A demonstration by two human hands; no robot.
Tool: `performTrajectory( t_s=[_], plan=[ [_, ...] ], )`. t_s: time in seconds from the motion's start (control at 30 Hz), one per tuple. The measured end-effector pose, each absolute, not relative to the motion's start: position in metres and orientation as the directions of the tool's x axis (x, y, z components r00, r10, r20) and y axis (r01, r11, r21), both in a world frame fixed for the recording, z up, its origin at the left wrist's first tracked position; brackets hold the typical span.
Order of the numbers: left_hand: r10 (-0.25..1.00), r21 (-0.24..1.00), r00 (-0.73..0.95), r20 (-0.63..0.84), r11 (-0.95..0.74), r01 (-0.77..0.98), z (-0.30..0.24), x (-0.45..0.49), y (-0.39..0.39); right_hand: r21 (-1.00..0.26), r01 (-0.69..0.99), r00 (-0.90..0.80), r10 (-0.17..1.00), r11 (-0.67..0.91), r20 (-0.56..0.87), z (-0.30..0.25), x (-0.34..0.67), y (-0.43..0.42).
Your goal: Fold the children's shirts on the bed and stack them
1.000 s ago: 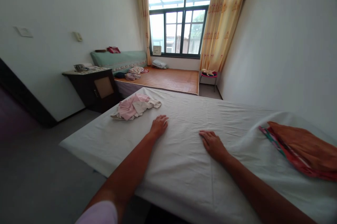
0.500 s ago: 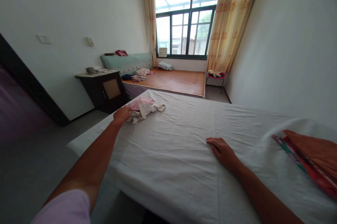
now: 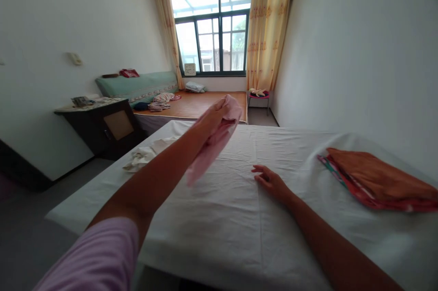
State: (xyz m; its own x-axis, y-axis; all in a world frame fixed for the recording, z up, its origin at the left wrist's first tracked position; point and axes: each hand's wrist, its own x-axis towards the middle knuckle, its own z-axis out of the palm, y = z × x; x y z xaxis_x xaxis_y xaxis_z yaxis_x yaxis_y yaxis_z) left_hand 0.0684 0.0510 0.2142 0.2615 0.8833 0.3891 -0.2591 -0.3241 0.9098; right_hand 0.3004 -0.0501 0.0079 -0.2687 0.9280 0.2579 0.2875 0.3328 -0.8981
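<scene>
Left hand (image 3: 217, 112): fingers clenched on pink cloth (image 3: 219, 139), hanging over white-sheeted surface (image 3: 212, 227), toward far edge. Right hand (image 3: 273, 184): fingers released, parted, slightly curled, above mid-surface; fingertip contact unclear. Cream cloth (image 3: 145, 156) along left edge, near far left corner.

The pink cloth (image 3: 218, 140) looks matt, the white sheet (image 3: 219, 222) wrinkled matt fabric.

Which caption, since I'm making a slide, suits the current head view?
Left hand holds a pink cloth above a white sheet, with the right hand empty nearby.
</scene>
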Motion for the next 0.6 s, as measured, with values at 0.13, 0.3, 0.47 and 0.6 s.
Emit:
performTrajectory(
  t_s=[0.13,0.3,0.47,0.6],
  plan=[
    [0.783,0.958,0.558,0.274,-0.176,-0.225,0.187,0.145,0.050,-0.969,0.110,-0.196,0.961,0.219,0.195,0.014,0.304,-0.053],
    [0.792,0.939,0.565,0.231,-0.334,0.084,0.137,0.133,0.040,-0.993,-0.062,-0.068,0.992,0.101,0.105,0.008,0.320,-0.044],
    [0.705,0.702,0.699,0.120,-0.558,0.443,0.063,0.071,0.024,-0.996,0.052,0.054,0.996,0.072,0.074,0.002,0.332,-0.037],
    [0.776,0.379,0.592,0.215,-0.625,0.682,0.021,0.043,0.009,-0.958,0.286,0.016,0.999,0.029,0.035,0.009,0.343,-0.039]
  ],
)
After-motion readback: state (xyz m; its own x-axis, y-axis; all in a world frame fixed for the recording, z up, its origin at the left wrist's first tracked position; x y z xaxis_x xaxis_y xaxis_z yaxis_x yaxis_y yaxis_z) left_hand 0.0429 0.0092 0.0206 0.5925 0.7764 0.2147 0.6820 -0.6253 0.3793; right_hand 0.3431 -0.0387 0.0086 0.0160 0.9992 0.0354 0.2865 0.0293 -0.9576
